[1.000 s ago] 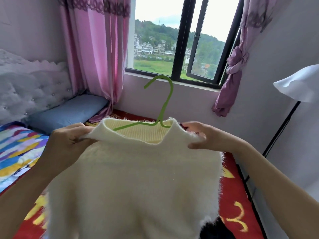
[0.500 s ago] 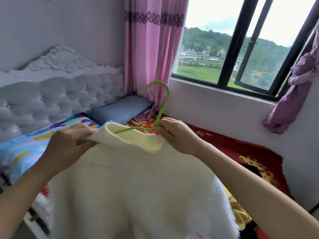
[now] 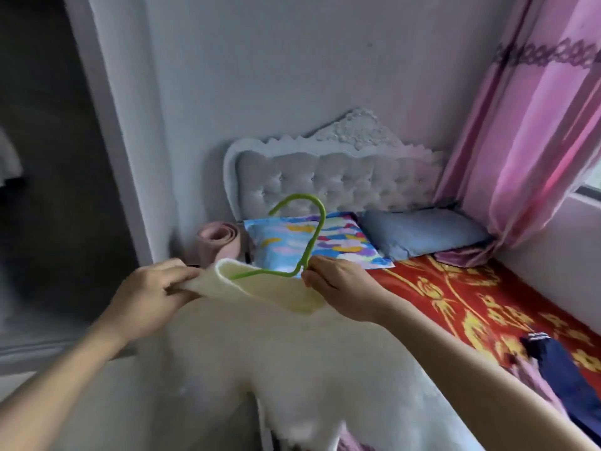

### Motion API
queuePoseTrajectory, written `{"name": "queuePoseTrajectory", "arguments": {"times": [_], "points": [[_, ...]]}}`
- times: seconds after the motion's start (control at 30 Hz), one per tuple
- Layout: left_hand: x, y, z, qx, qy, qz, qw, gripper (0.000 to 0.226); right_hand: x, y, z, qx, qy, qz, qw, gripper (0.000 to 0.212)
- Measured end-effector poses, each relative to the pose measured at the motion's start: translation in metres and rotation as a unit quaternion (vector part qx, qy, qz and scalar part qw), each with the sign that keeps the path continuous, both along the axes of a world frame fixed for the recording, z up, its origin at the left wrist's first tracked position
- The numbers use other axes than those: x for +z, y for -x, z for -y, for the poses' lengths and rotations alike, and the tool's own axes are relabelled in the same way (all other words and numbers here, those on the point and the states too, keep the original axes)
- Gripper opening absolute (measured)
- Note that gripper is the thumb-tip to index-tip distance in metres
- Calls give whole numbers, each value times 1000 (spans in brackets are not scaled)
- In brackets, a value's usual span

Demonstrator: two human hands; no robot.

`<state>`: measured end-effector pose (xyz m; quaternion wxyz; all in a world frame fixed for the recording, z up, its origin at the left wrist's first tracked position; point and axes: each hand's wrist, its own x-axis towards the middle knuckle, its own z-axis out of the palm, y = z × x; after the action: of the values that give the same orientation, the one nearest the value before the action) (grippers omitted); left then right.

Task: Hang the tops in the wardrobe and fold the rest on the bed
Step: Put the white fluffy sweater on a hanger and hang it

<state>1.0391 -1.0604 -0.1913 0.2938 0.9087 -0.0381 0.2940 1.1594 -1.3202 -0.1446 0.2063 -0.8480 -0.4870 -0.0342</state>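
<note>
your left hand (image 3: 153, 292) grips the soft fluffy cream sweater (image 3: 292, 353) collar; your right hand (image 3: 338, 288) pinches the green hanger (image 3: 305, 242) neck, the firm hold.

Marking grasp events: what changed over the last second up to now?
The right hand left the white sweater at its shoulder and now pinches the green hanger at the base of its hook. The head turned left, bringing the headboard into view. Unchanged: the left hand grips the sweater beside the collar, and the sweater stays on the hanger.

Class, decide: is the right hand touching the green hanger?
Touching. The head view shows the right hand pinching the green hanger at its hook's base.
</note>
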Motion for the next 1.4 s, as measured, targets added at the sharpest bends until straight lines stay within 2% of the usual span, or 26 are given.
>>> {"name": "queuePoseTrajectory", "arguments": {"times": [0.07,0.13,0.3,0.4,0.5,0.63,0.73,0.83,0.87,0.93,1.1,1.23,1.4], "points": [[-3,41,-22,82,7,0,997,34,1,18,-38,52,-5,-11,999,29],[-3,73,-42,135,13,-2,991,31,3,35,-69,98,-13,-6,995,36],[-1,141,-86,213,30,16,976,28,8,69,-135,196,-8,-5,981,31],[-2,170,-113,249,9,34,968,29,6,86,-169,208,20,-19,978,33],[-2,191,-143,274,-101,42,955,28,5,100,-209,222,39,-22,974,36],[1,229,-207,314,-119,30,942,34,11,132,-292,247,49,-29,967,35],[-10,262,-260,339,-102,6,935,51,13,154,-353,231,50,-25,971,37],[-19,288,-296,377,-77,-51,922,95,6,168,-397,191,44,-28,980,38],[-20,296,-306,384,-55,-67,919,102,4,171,-411,180,46,-28,982,37],[-23,305,-320,393,-23,-83,915,95,0,172,-430,155,49,-34,986,33],[-41,301,-368,426,78,-97,896,46,-12,148,-467,83,51,-106,990,34],[-65,274,-388,425,147,-107,887,42,-20,118,-497,38,39,-184,981,33],[-51,249,-432,454,144,-103,873,40,-16,78,-561,2,-47,-313,949,30]]}}
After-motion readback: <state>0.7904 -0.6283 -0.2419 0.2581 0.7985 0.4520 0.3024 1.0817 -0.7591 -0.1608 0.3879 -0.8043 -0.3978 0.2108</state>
